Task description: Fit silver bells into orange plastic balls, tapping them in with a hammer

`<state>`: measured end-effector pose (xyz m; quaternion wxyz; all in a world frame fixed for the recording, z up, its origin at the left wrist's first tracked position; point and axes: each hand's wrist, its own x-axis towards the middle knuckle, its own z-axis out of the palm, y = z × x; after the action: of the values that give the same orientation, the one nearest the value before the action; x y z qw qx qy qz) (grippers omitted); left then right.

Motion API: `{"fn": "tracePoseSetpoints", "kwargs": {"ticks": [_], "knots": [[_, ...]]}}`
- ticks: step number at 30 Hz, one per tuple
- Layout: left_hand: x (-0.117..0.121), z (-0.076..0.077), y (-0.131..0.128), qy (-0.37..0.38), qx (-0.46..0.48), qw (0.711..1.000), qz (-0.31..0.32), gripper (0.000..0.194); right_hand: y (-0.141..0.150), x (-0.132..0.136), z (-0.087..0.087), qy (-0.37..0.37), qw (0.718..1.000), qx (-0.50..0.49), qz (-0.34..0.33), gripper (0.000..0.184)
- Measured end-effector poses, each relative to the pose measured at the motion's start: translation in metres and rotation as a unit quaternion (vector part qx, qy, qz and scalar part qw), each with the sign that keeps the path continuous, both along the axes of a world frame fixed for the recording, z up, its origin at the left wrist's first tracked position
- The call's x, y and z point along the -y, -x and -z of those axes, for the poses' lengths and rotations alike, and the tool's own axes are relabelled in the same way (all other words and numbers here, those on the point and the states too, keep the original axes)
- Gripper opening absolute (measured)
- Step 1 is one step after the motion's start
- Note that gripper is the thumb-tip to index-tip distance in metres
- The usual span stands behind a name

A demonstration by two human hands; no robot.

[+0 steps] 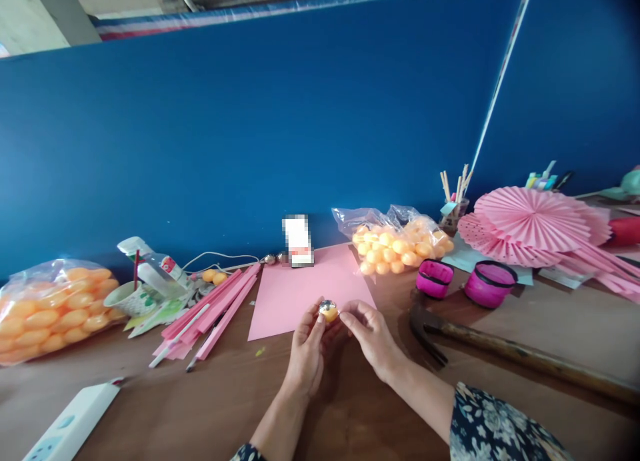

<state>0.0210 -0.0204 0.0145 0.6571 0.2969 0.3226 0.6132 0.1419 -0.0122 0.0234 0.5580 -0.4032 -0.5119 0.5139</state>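
Observation:
Both of my hands meet over the brown table, just at the near edge of a pink paper sheet. Between them is a small orange ball with a shiny silver cap. My left hand pinches it from the left with thumb and fingers closed round it. My right hand touches it from the right with pinched fingertips. The right forearm wears a dark floral sleeve.
Bags of orange balls lie at the left and behind the sheet. Pink paper strips, two magenta tape rolls, folded pink fans, a hammer, a cup of sticks and a white power strip surround the hands.

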Motion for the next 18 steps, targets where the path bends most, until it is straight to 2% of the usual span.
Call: {"fn": "tracePoseSetpoints", "kwargs": {"ticks": [4, 10, 18], "knots": [[0.0002, 0.0007, -0.0012, 0.005, -0.004, 1.000, 0.014, 0.045, 0.0002, -0.0007, 0.0027, 0.019, 0.999, -0.033, -0.018, 0.014], [0.0013, 0.0010, -0.0023, -0.005, -0.023, 1.000, 0.021, 0.041, -0.0023, -0.0018, 0.0064, 0.022, 0.999, -0.028, -0.032, 0.016], [0.0002, 0.0049, 0.0006, -0.045, -0.122, 0.992, 0.003, 0.046, -0.0006, -0.0019, 0.0080, 0.023, 0.998, -0.043, -0.043, 0.016]]}}
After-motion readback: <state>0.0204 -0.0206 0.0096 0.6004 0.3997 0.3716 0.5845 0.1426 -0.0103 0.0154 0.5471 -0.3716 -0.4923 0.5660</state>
